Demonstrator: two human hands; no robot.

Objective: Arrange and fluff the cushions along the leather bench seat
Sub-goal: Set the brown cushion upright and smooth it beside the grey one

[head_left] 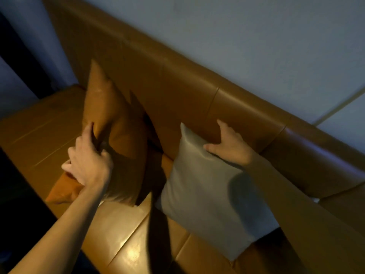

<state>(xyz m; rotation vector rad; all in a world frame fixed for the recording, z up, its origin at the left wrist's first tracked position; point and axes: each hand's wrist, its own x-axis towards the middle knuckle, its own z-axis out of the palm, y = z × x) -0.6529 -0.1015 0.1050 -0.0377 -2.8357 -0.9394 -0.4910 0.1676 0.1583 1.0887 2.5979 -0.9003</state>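
Note:
A tan leather bench seat [122, 230] with a padded backrest [177, 82] runs diagonally along the wall. An orange-brown cushion [116, 119] leans upright against the backrest. My left hand [88, 161] grips its front edge, fingers pinched into the fabric. A grey cushion [199, 192] leans on the backrest to the right. My right hand [230, 144] rests on its top edge with fingers spread, partly touching the backrest. A second orange cushion corner [59, 192] shows flat on the seat under my left forearm.
A pale wall [256, 36] rises behind the backrest. Dark floor or shadow [17, 204] lies off the seat's front edge at the lower left. The bench seat continues to the far left [39, 115].

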